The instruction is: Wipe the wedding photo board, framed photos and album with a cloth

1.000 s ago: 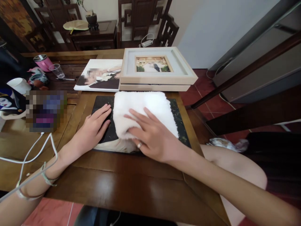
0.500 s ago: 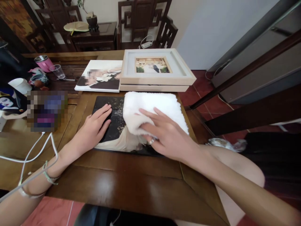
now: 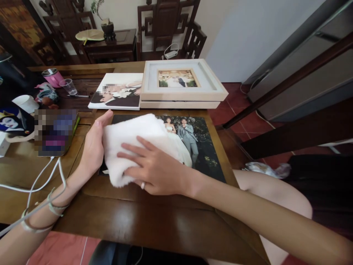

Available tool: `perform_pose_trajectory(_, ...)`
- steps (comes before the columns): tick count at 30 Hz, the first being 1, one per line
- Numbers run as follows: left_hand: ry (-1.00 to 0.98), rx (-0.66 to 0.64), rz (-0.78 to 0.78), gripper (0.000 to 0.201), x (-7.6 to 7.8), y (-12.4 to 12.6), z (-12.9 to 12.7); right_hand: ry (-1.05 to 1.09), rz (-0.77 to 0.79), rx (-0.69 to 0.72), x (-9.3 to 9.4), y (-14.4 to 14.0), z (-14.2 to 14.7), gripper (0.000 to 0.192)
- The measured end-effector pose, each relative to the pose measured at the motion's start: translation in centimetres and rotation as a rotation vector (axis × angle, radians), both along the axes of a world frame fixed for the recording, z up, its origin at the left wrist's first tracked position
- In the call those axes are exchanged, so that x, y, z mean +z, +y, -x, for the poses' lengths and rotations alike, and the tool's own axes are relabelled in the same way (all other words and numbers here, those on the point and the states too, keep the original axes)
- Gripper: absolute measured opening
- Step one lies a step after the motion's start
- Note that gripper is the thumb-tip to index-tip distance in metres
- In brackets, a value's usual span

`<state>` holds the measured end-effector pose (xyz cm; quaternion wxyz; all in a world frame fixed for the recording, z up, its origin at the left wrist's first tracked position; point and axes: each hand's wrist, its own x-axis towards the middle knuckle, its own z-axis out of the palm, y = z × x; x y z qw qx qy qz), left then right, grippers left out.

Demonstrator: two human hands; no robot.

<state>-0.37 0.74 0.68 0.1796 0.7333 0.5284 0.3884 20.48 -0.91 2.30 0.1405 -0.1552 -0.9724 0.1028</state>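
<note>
Two hands met on the white towel [image 3: 132, 138]: right hand [image 3: 154, 167] pressed flat on top, fingers open. Left hand [image 3: 93, 147] cupped its 9 o'clock edge, over the photo print [image 3: 204, 147].

My right hand [image 3: 154, 169] lies flat on a white fluffy cloth [image 3: 132, 141], and my left hand [image 3: 93, 147] touches the cloth's left edge. The cloth covers the left part of a dark wedding photo [image 3: 198, 147] on the wooden table [image 3: 154, 221]. Behind it lie 1 pale picture frame [image 3: 182, 79] and 1 more photo print [image 3: 117, 92].
</note>
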Motion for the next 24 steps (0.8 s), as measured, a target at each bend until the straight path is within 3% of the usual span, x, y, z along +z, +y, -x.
perform_pose_trajectory(3,-0.172,0.026,-0.018,0.053,-0.1,0.0,-0.2,0.023,0.079,0.136,0.0,-0.2,-1.7,0.024)
perform_pose_trajectory(6,-0.027,0.010,0.007,0.050,-0.1,-0.3,-0.7,0.087,0.125,0.135,-0.2,0.2,-3.8,0.024)
perform_pose_trajectory(10,0.213,-0.034,0.012,0.045,-0.2,-0.4,-0.9,0.172,0.106,-0.021,-0.8,1.0,-5.6,0.027)
perform_pose_trajectory(15,0.321,-0.108,-0.041,0.044,-0.7,-0.1,-0.6,0.255,0.119,-0.288,-1.0,1.4,-5.7,0.030)
perform_pose_trajectory(20,0.300,-0.138,-0.074,0.035,-1.0,-0.1,-0.5,0.320,0.240,-0.463,-0.1,2.0,-4.0,0.018)
perform_pose_trajectory(24,0.178,-0.135,-0.075,0.025,-0.7,-0.4,-0.7,0.421,0.418,-0.506,0.6,3.9,-1.5,0.021)
